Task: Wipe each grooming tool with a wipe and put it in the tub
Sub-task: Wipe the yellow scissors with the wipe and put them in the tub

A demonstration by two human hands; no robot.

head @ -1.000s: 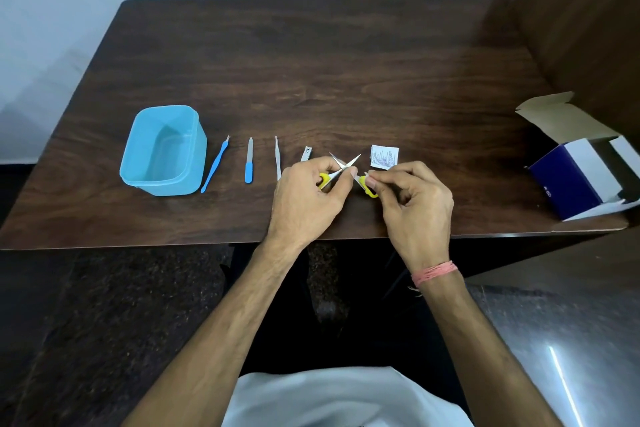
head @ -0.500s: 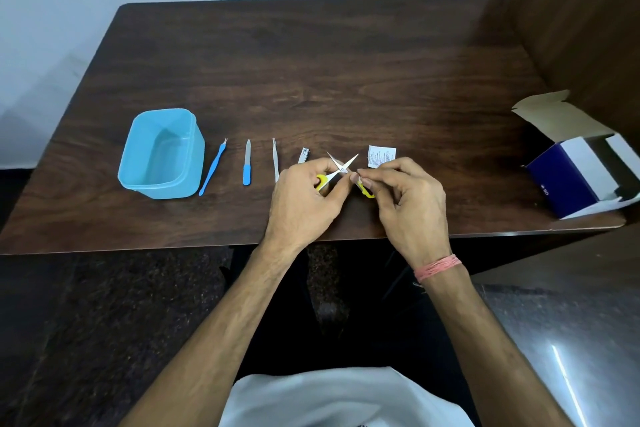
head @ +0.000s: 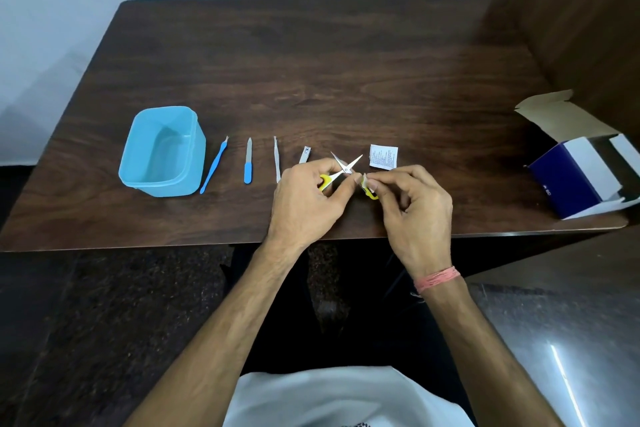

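Scissors [head: 345, 168] open between left hand [head: 304, 204] and right hand [head: 412, 215] grips.

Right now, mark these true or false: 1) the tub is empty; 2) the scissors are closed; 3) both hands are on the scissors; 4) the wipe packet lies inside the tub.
1) The tub is empty: true.
2) The scissors are closed: false, the blades are spread open.
3) Both hands are on the scissors: true, the left hand and the right hand each hold a yellow handle.
4) The wipe packet lies inside the tub: false, it lies on the table beside the scissors.
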